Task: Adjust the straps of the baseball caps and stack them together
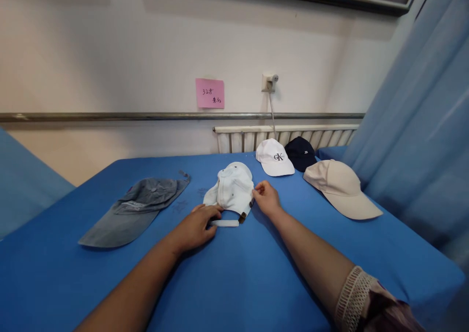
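Your hands are apart, flanking the pale cap [234, 188] at the middle of the tabletop [234, 283]. Your left hand [200, 224] touches its near-left edge beside the strap [227, 223] — whether it grips cannot be told. Your right hand [267, 198] pinches its right edge. Lateral room separates the pale cap from the grey cap [142, 207] at left; the white cap [271, 152] and navy cap [300, 152] sit by the far edge, the beige cap [337, 183] nearer the right.

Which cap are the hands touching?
The pale blue cap in the middle: left hand and right hand both touch it. The grey cap, white cap, navy cap and beige cap lie untouched.
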The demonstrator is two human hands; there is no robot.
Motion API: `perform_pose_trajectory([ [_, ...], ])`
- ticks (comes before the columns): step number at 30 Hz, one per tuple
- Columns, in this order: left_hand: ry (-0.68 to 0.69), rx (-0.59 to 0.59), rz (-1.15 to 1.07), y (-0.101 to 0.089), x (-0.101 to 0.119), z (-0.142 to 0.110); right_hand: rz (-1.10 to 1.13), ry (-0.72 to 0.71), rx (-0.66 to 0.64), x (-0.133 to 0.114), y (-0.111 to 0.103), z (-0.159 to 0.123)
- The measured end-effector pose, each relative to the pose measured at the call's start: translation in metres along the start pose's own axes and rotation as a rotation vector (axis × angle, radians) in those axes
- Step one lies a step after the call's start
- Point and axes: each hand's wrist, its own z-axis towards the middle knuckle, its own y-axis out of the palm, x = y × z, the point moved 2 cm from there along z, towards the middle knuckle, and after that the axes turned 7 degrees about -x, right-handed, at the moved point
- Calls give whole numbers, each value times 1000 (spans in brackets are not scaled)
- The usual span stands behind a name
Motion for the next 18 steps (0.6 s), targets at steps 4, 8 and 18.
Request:
perform_pose_trajectory([
  [4,-11,67,-50,10,21,2,42,-151,-217,-16,5,-16],
  [8,25,104,-129,26,41,10,-56,-214,-515,-26,10,-35],
  [18,89,50,-293,32,27,16,-417,-358,-607,-34,3,-41],
])
